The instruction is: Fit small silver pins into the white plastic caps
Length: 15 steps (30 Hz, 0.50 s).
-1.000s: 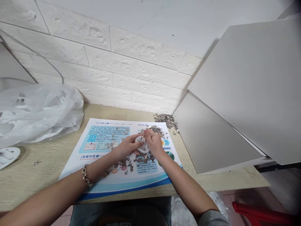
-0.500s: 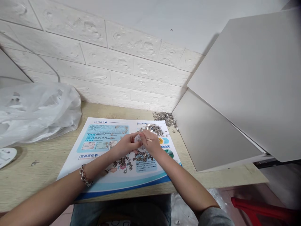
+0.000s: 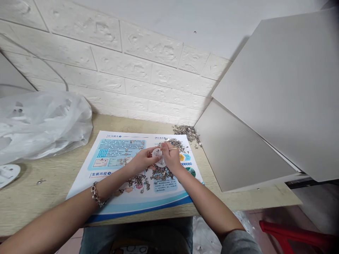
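My left hand [image 3: 144, 160] is closed on the edge of a small round white plastic piece [image 3: 160, 161], whose face is turned up toward me. Over its upper right side, my right hand [image 3: 169, 155] pinches a thin light-coloured stick [image 3: 173, 148] that looks wooden. The stick's tip is hidden by the fingers. Beneath the hands lie many small shiny metal parts [image 3: 162, 174] in loose heaps, spread on a printed poster sheet [image 3: 87, 197]. More of them [image 3: 139, 180] lie below my left wrist.
Another pile of metal parts [image 3: 186, 133] sits against the wall. A clear plastic bag of white pieces [image 3: 42, 123] fills the left side, with a white plastic piece [image 3: 9, 175] before it. Large grey panels [image 3: 246, 148] lean at the right. A red stool [image 3: 293, 234] stands below.
The white piece has turned so that more of its round face shows. My right hand has shifted slightly, and the stick now points more level to the right.
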Available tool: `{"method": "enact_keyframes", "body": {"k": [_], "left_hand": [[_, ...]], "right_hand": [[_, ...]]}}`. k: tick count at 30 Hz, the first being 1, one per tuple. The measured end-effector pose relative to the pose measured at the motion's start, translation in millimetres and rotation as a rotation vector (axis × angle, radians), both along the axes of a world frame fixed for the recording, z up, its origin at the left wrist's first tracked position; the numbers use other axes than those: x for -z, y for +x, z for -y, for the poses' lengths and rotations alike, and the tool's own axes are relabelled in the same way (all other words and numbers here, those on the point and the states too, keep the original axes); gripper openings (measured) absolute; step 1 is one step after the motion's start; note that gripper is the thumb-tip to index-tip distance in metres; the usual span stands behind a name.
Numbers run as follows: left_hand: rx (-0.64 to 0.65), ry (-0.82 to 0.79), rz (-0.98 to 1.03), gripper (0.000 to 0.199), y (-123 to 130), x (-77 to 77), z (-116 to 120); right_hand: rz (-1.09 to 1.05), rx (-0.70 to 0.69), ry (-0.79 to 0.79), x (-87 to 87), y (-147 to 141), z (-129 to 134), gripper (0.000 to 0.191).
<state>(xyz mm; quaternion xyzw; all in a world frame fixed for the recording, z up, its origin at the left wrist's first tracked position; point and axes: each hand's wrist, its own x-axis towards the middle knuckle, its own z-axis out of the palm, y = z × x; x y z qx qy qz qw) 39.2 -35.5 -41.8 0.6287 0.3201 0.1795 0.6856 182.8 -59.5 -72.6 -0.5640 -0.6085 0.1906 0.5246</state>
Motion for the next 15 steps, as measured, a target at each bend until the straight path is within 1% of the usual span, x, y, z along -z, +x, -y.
{"method": "enact_keyframes", "body": {"k": [3,5,7,11,13,15], "left_hand": [[0.023,0.015,-0.008,0.063,-1.3,0.1,-1.3],[0.052,0.029,0.006,0.061,-2.3,0.1,-1.6],[0.071,0.074,0.002,0.056,-3.2,0.1,-1.3],[0.084,0.226,-0.077,0.046,-4.6,-1.1,0.8],[0.085,0.248,-0.079,0.048,-4.8,-2.1,2.0],[0.083,0.237,-0.057,0.051,-4.8,-2.7,3.0]], "right_hand": [[0.062,0.016,0.019,-1.1,0.4,0.5,0.037],[0.139,0.017,0.049,-2.5,0.7,0.9,0.038],[0.26,-0.008,0.116,-3.4,1.3,1.4,0.038],[0.509,-0.088,0.295,-2.8,3.1,1.9,0.039],[0.563,-0.112,0.347,-2.2,4.3,1.8,0.039],[0.593,-0.139,0.383,-2.1,5.4,1.9,0.038]]}}
